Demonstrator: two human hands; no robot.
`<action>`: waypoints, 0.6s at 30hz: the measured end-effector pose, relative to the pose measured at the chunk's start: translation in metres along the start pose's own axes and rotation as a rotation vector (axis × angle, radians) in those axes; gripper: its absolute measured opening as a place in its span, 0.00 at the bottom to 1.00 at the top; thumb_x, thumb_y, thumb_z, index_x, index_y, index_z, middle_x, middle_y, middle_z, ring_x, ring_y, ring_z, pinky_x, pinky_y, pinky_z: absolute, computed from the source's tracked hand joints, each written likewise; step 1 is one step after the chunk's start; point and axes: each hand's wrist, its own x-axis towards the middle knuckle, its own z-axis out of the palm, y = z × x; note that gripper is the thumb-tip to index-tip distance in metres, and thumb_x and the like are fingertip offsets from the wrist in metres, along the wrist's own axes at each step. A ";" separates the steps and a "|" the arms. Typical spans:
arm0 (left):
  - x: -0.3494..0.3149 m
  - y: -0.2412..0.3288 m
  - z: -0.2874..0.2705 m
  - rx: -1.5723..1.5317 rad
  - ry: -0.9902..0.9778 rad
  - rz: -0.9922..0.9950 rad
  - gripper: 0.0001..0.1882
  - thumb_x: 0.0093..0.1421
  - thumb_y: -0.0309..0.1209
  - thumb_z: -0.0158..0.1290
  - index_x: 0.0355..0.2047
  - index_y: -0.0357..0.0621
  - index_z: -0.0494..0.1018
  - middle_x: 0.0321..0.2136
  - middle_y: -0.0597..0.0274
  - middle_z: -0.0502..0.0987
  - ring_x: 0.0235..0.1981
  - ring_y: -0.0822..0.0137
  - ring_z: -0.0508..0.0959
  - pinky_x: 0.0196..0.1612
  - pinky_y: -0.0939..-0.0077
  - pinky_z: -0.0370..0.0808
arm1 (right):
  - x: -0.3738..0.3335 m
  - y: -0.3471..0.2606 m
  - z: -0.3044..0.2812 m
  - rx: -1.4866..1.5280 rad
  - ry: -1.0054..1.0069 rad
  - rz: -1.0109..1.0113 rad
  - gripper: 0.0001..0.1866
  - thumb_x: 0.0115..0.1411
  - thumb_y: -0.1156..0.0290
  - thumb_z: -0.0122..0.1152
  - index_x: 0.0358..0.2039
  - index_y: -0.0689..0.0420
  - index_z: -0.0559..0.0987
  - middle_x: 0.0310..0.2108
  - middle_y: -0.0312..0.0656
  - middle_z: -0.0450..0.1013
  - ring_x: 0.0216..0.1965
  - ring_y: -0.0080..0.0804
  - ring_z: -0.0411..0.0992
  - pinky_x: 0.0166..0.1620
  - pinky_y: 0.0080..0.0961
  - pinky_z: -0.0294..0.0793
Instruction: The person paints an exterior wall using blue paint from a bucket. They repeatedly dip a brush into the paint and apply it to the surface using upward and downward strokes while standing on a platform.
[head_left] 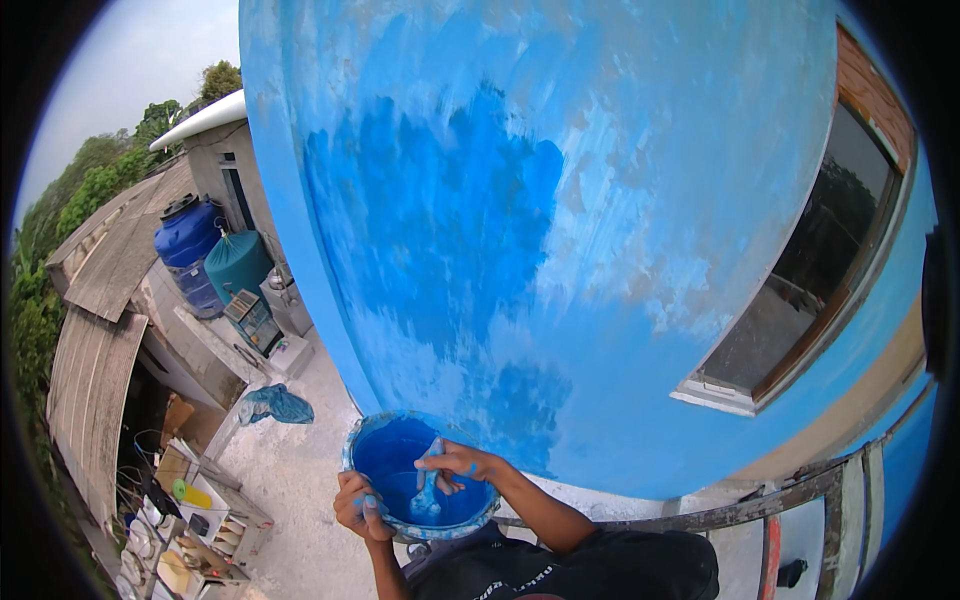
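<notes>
A bucket of blue paint (385,448), its rim smeared with paint, is held up in front of me at the lower middle. My left hand (361,506) grips the bucket's left rim, with blue paint on the fingers. Over the bucket's opening, my right hand (462,466) is closed around a paint-coated paintbrush (427,492), whose lower end is down inside the bucket near the paint. Ahead rises a wall (640,230) with pale blue and grey patches. A darker, wet-looking blue area (430,210) covers its left middle.
A framed window (815,250) is set in the wall at right. A wooden rail (700,520) runs below, to my right. Far down at left are a blue water tank (188,240), a crumpled blue tarp (275,404) and a cluttered table (220,500).
</notes>
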 end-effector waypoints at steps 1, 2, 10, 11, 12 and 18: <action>0.000 0.000 0.000 -0.004 0.002 0.007 0.20 0.54 0.38 0.48 0.10 0.40 0.65 0.09 0.63 0.65 0.16 0.68 0.62 0.31 0.69 0.61 | 0.001 0.000 0.000 -0.012 0.020 -0.006 0.24 0.64 0.55 0.56 0.29 0.67 0.82 0.09 0.42 0.70 0.07 0.23 0.66 0.12 0.18 0.64; 0.001 0.000 0.000 -0.007 0.004 0.013 0.20 0.54 0.37 0.48 0.10 0.40 0.65 0.09 0.63 0.65 0.16 0.68 0.62 0.31 0.69 0.61 | 0.001 0.000 -0.002 -0.031 0.032 -0.016 0.24 0.64 0.55 0.55 0.29 0.67 0.82 0.09 0.42 0.70 0.07 0.23 0.66 0.12 0.18 0.64; 0.003 0.004 0.004 -0.005 0.021 0.028 0.20 0.53 0.37 0.48 0.09 0.40 0.64 0.09 0.62 0.65 0.15 0.68 0.62 0.31 0.69 0.62 | -0.003 -0.009 -0.002 -0.034 -0.030 -0.024 0.24 0.64 0.55 0.55 0.29 0.68 0.82 0.09 0.41 0.70 0.06 0.22 0.64 0.11 0.18 0.62; 0.003 0.004 0.004 -0.010 0.025 0.028 0.20 0.54 0.37 0.48 0.09 0.40 0.64 0.09 0.62 0.65 0.15 0.68 0.62 0.31 0.69 0.62 | -0.003 -0.010 -0.002 -0.033 -0.030 -0.024 0.24 0.64 0.55 0.56 0.28 0.68 0.82 0.08 0.41 0.70 0.06 0.22 0.65 0.11 0.18 0.62; 0.003 0.004 0.004 -0.014 0.021 0.033 0.20 0.54 0.37 0.48 0.09 0.40 0.64 0.09 0.62 0.65 0.15 0.68 0.62 0.31 0.69 0.63 | -0.003 -0.011 -0.002 -0.032 -0.031 -0.024 0.25 0.64 0.55 0.56 0.28 0.68 0.82 0.08 0.41 0.69 0.06 0.22 0.65 0.11 0.18 0.62; 0.006 0.010 0.004 -0.003 0.004 0.040 0.20 0.55 0.38 0.48 0.10 0.41 0.64 0.09 0.63 0.65 0.16 0.68 0.63 0.32 0.69 0.62 | -0.004 -0.015 -0.005 -0.042 0.104 -0.078 0.25 0.63 0.53 0.57 0.25 0.67 0.82 0.07 0.41 0.69 0.06 0.22 0.65 0.11 0.18 0.62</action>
